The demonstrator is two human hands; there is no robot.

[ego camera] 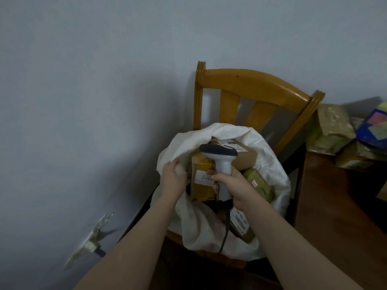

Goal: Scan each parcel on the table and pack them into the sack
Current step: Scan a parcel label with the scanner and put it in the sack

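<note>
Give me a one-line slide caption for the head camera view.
Right hand grips a scanner over the sack of parcels on a chair; left hand holds its rim.

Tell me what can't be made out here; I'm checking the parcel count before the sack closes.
Head view, all:
Lower parcels in the sack: hidden by its cloth and the top boxes.
Labels: small print blurred.
Table parcels: cut off by the right edge.
Scanner window: faces away.

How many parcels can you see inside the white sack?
4: brown box at the back, yellow box on the left, green parcel on the right, barcoded box in front. Others may be hidden underneath.
</note>
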